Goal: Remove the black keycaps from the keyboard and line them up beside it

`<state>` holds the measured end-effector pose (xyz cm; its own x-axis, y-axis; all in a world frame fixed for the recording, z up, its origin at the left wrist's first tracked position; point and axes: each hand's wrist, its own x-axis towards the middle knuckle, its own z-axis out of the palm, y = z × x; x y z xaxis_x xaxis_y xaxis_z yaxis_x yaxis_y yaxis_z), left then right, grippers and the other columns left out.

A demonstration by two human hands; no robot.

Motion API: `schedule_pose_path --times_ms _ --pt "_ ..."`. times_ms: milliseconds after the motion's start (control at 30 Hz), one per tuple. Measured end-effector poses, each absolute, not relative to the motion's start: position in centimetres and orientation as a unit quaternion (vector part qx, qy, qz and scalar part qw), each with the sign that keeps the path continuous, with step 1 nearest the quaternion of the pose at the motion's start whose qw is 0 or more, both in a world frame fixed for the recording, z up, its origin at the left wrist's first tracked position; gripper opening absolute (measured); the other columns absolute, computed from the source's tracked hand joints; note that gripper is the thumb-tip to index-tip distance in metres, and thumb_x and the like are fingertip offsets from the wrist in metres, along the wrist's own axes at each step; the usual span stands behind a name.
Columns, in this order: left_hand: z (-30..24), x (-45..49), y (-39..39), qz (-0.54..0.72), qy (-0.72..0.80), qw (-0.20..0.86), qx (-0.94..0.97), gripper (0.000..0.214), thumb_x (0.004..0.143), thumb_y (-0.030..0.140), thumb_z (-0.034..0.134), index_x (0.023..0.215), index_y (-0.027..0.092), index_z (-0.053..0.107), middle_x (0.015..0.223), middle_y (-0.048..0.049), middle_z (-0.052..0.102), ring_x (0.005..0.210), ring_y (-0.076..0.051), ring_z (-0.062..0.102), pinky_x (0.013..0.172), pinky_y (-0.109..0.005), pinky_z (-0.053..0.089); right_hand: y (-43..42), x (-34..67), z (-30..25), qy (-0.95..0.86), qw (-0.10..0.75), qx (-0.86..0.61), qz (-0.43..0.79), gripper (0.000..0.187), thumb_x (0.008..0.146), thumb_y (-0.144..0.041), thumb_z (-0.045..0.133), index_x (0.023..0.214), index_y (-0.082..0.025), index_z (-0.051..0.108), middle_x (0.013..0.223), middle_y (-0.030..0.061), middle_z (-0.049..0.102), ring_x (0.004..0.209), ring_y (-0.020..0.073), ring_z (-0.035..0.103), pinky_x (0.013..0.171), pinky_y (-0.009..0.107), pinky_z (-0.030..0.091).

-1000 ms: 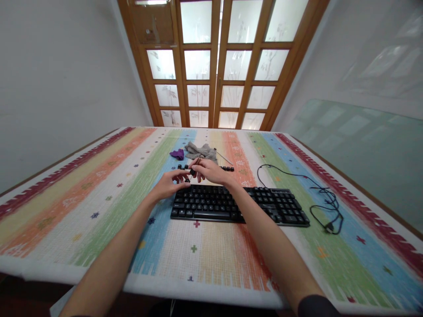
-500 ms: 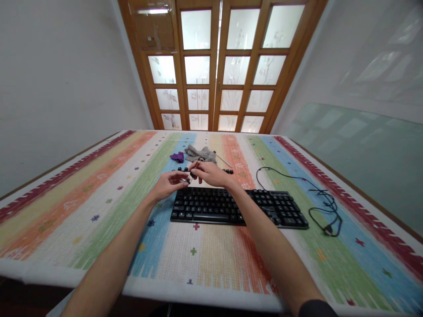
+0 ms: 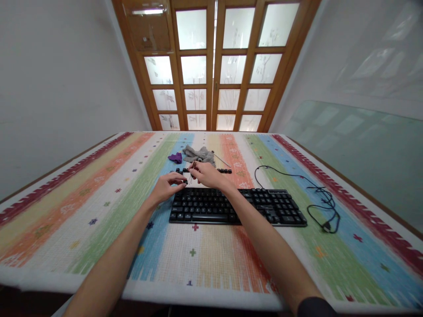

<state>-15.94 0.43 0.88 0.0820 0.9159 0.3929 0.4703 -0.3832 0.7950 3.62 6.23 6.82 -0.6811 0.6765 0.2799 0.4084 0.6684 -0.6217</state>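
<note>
My left hand (image 3: 169, 186) is closed in a pinch on a small black keycap (image 3: 185, 182), above the far left corner of the black keyboard (image 3: 205, 205). Just to its right, my right hand (image 3: 207, 174) is closed around a thin wire keycap puller (image 3: 191, 178), whose wires point down beside the keycap. The wires look apart from the keycap, though the gap is too small to be sure. Behind the hands runs a row of loose black keycaps (image 3: 225, 171), partly hidden by my right hand. My right forearm covers part of the keyboard.
A grey cloth (image 3: 198, 155) and a purple cloth (image 3: 175, 158) lie beyond the keycaps. Beside the grey cloth is a thin stick (image 3: 222, 159). The keyboard's black cable (image 3: 325, 202) lies looped at the right, on a striped tablecloth (image 3: 109, 229).
My right hand has drawn slightly away from the left, and the puller's wires now show between them. The left hand keeps its pinch. The view has shifted slightly.
</note>
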Motion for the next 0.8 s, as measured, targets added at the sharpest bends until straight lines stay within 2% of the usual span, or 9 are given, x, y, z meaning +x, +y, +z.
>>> schedule_pose_path --times_ms 167,300,600,800 --pt "0.7 -16.4 0.9 0.374 0.557 0.124 0.731 0.018 0.078 0.031 0.066 0.088 0.019 0.074 0.083 -0.0036 0.072 0.070 -0.016 0.062 0.073 -0.030 0.051 6.4 3.9 7.2 -0.867 0.264 -0.332 0.261 0.018 0.096 -0.020 0.047 0.092 -0.013 0.064 0.076 0.0049 0.067 0.063 0.0135 0.062 0.067 0.024 0.044" --pt "0.5 -16.2 1.7 0.320 0.571 0.056 0.754 0.012 0.076 0.025 0.067 0.085 0.022 0.076 0.081 -0.0027 0.072 0.078 -0.019 0.061 0.077 -0.032 0.048 6.4 4.2 7.6 -0.861 0.278 -0.332 0.265 0.018 0.095 -0.019 0.047 0.090 -0.013 0.063 0.075 0.0042 0.067 0.063 0.0135 0.062 0.067 0.024 0.044" --pt "0.8 -16.7 3.3 0.243 0.551 0.041 0.797 0.007 0.075 0.021 0.069 0.074 0.023 0.076 0.082 -0.0028 0.074 0.084 -0.022 0.059 0.082 -0.034 0.045 6.3 4.4 8.1 -0.858 0.304 -0.308 0.278 0.017 0.095 -0.021 0.048 0.088 -0.014 0.062 0.068 0.0006 0.063 0.059 0.0120 0.060 0.064 0.024 0.045" --pt "0.8 -16.9 4.0 0.207 0.555 0.022 0.806 0.007 0.076 0.020 0.068 0.078 0.020 0.076 0.080 -0.0029 0.073 0.084 -0.020 0.057 0.079 -0.031 0.044 6.5 4.7 8.3 -0.850 0.321 -0.293 0.299 0.017 0.096 -0.020 0.048 0.089 -0.013 0.061 0.070 0.0006 0.064 0.053 0.0096 0.059 0.065 0.024 0.046"
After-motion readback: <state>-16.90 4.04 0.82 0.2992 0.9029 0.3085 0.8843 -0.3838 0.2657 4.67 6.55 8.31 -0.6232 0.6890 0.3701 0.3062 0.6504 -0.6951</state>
